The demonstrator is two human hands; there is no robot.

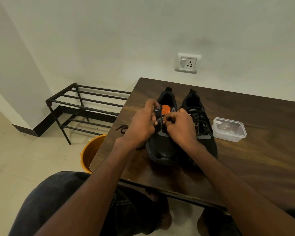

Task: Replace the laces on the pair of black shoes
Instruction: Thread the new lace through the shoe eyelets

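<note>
Two black shoes stand side by side on the dark wooden table, toes toward me. The left shoe has an orange insole label showing and an unlaced eyelet area. My left hand pinches the shoe's left eyelet flap and tongue tab. My right hand has curled fingers over the middle of that shoe; what they pinch is hidden. The right shoe is laced with a black lace. A loose black lace lies on the table left of my left hand.
A clear lidded plastic box sits right of the shoes. An orange bucket stands on the floor by the table's left edge. A black metal shoe rack stands against the wall. A wall socket is behind.
</note>
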